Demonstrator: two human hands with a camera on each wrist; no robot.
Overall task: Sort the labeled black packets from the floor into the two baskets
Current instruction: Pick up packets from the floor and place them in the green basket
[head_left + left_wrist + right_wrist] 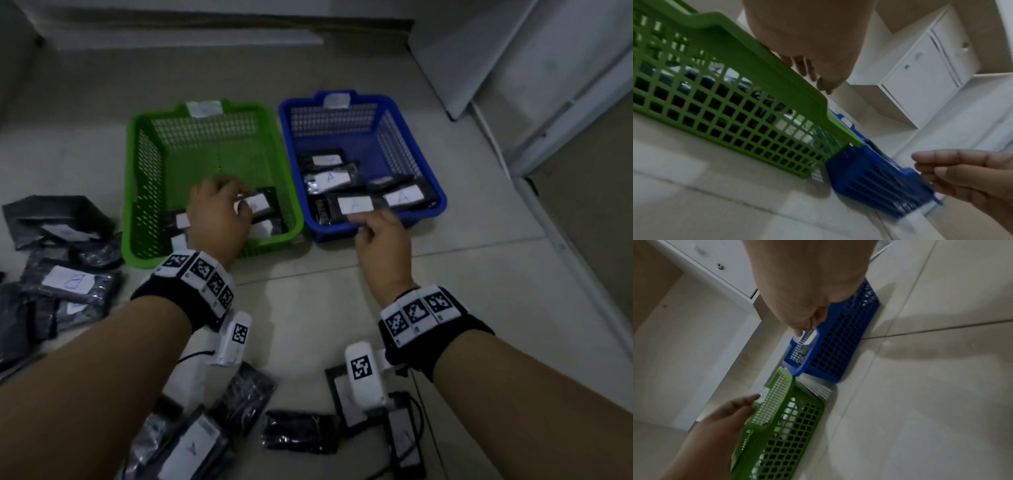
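A black packet whose white label reads "A" lies lengthwise left to right at the blue basket's near edge, the right hand loosely curled just beside it, while the left hand hangs, fingers relaxed, over packets in the green basket.

A white cabinet with round knobs stands on the pale tiled floor by the wall.
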